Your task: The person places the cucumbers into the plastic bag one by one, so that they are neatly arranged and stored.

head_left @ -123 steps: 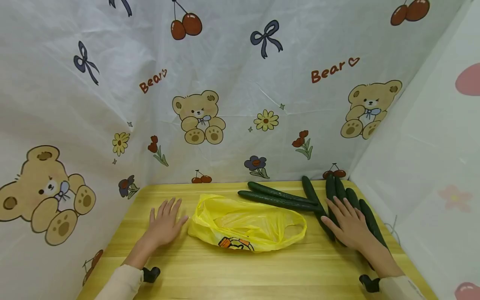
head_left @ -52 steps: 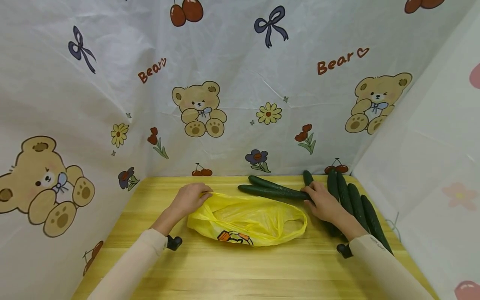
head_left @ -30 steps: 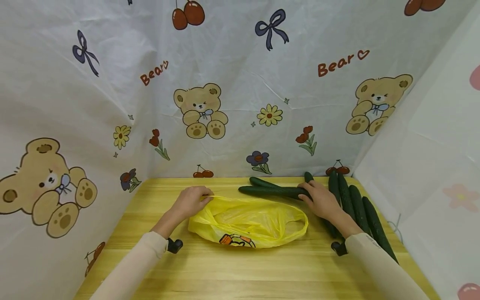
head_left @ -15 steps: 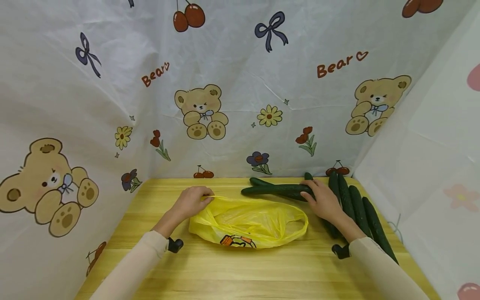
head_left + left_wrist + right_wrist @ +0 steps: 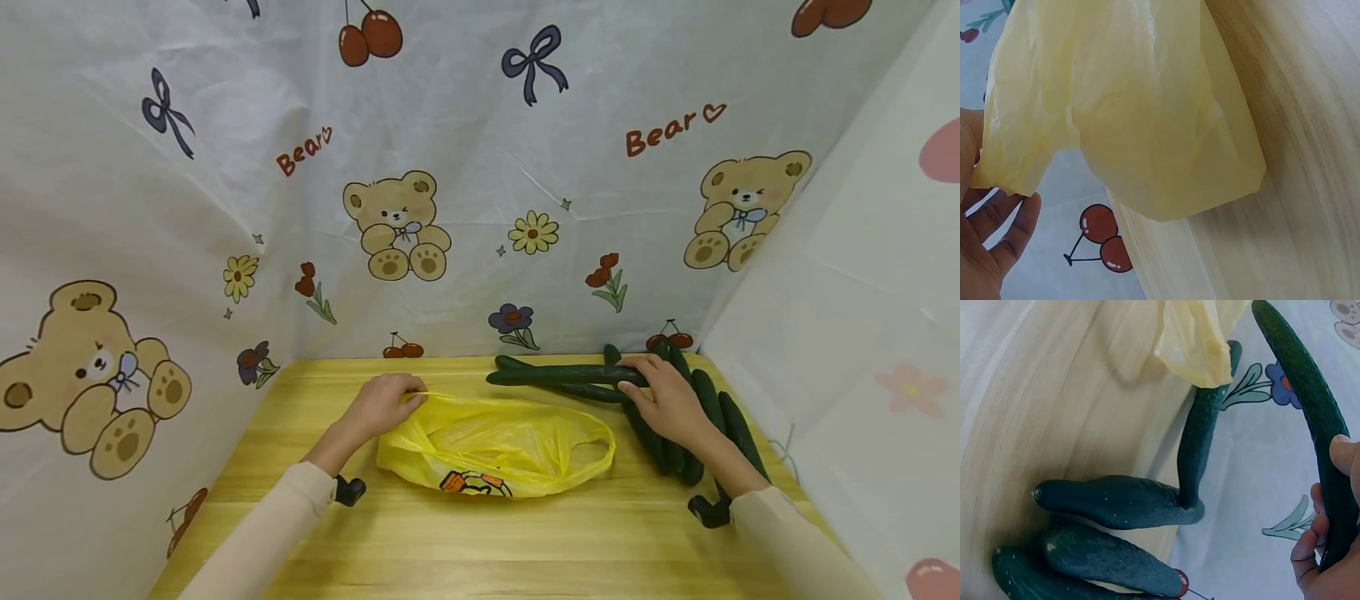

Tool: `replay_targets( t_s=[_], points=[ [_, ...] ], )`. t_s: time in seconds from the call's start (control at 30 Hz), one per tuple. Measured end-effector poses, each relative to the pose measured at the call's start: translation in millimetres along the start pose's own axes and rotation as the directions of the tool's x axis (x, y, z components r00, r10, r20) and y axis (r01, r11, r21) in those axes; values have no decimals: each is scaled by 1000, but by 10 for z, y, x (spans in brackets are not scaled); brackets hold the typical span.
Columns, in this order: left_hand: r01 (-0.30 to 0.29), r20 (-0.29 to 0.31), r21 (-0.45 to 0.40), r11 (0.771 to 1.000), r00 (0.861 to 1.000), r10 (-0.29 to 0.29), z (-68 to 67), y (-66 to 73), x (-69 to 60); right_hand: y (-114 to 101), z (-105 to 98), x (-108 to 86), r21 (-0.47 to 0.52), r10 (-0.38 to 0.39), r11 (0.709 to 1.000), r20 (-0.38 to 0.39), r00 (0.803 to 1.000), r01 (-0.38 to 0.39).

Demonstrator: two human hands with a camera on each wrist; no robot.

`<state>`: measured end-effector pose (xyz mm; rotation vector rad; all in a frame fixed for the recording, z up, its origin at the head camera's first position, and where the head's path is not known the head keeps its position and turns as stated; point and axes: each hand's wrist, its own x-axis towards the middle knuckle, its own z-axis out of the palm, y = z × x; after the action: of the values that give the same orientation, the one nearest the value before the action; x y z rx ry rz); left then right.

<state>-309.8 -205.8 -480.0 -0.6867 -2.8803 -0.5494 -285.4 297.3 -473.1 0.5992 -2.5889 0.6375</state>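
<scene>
Only head view shows "Bear" (image 5: pixel 663 134) on cloth (image 5: pixel 457 108) behind the yellow bag (image 5: pixel 412 458); left fingers (image 5: pixel 1017 234) pinch its rim, right fingers (image 5: pixel 1305 550) clamp a cucumber (image 5: pixel 562 375).

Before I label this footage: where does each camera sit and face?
Head: worn there, facing forward and down at the yellow bag; left hand, right hand and sleeves show.
Left wrist: worn there, facing the bag; left fingers show.
Right wrist: worn there, facing a held cucumber; right fingers show.
Head and right wrist share that cucumber.
</scene>
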Motion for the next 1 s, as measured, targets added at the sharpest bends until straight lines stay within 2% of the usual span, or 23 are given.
replay_targets(
  t_s=[0.5, 0.73, 1.0],
  points=[
    [1, 5, 2, 1000, 1000, -1, 12, 9, 8, -307, -215, -52, 6, -86, 996, -26, 996, 86],
    [12, 16, 14, 1000, 1000, -12, 1, 30, 16, -425, -171, -43, 15, -157, 987, -48, 986, 157],
    [12, 18, -1, 1000, 1000, -12, 30, 15, 30, -539, -35, 11, 54, -190, 980, -28, 981, 192]
  ],
)
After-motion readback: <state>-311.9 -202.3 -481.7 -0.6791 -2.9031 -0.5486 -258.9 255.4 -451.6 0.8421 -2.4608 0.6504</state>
